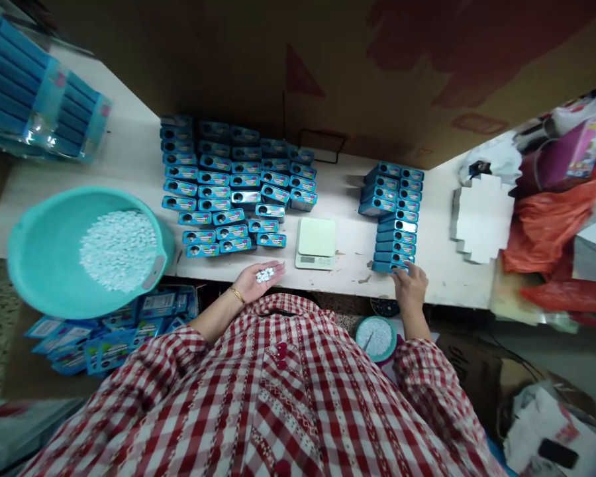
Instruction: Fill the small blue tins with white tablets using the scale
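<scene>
My left hand [258, 281] is palm up at the table's front edge, with several small white pieces [265, 274] lying on it. At the near end of the right-hand rows of blue boxes [396, 237], my right hand [410, 283] has its fingers closed on the nearest box [383, 267]. Between the hands stands a pale green scale [316, 237] with nothing on its plate. Many more blue boxes [231, 179] with round openings on top stand in rows beyond my left hand.
A turquoise tub [44, 245] of white pieces stands left. Behind rises a large cardboard box [228, 59]. White cartons [483, 218] and red bags [541, 225] lie right. A small bowl [376, 338] sits below the front edge.
</scene>
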A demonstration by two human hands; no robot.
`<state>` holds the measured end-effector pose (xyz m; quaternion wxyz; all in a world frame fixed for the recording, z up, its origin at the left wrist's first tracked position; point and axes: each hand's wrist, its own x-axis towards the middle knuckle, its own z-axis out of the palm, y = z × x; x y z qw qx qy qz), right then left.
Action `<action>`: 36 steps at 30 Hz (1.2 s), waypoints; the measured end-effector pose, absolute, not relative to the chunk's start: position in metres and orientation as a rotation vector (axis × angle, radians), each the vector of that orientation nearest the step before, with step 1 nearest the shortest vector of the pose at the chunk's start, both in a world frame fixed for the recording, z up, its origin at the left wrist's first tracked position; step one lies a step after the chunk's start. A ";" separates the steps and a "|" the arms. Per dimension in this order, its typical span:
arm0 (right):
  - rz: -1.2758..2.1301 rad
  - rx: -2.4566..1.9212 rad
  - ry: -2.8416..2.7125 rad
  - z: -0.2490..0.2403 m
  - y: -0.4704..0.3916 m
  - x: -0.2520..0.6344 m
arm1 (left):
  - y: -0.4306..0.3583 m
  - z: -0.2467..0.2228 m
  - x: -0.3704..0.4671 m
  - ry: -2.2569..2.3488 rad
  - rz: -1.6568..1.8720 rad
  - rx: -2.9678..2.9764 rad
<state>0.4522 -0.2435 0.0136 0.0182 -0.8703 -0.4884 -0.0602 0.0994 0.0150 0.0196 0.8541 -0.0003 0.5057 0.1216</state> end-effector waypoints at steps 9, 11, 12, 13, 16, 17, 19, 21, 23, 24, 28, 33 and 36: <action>-0.154 -2.584 -1.923 0.032 -0.219 0.430 | 0.010 0.020 0.112 1.028 0.247 0.029; -0.062 -2.441 -2.036 0.044 -0.190 0.410 | 0.008 0.019 0.112 1.027 0.245 0.022; -0.003 -2.363 -2.086 0.049 -0.171 0.397 | 0.007 0.019 0.113 1.027 0.240 0.021; 0.056 -2.298 -2.120 0.052 -0.150 0.384 | 0.006 0.019 0.114 1.024 0.232 0.023; 0.211 -2.155 -2.206 0.053 -0.087 0.348 | 0.004 0.021 0.118 0.997 0.221 0.032; 0.244 -2.140 -2.228 0.050 -0.071 0.340 | 0.004 0.023 0.119 0.987 0.223 0.034; 0.284 -2.124 -2.242 0.042 -0.050 0.332 | 0.005 0.026 0.118 0.976 0.238 0.033; 0.292 -2.096 -2.189 0.035 -0.046 0.335 | 0.006 0.028 0.115 0.978 0.256 0.024; 0.280 -2.059 -2.054 0.032 -0.056 0.343 | 0.008 0.030 0.110 0.990 0.278 0.002; 0.269 -2.050 -1.959 0.033 -0.065 0.346 | 0.009 0.030 0.108 0.997 0.288 -0.011; 0.331 -1.993 -1.718 0.041 -0.099 0.328 | 0.007 0.027 0.104 1.010 0.282 -0.048; 0.649 -1.704 -1.992 0.039 -0.113 0.258 | -0.004 0.023 0.107 0.992 0.194 -0.017; 0.686 -1.715 -2.025 0.032 -0.110 0.238 | -0.008 0.025 0.109 0.972 0.130 -0.028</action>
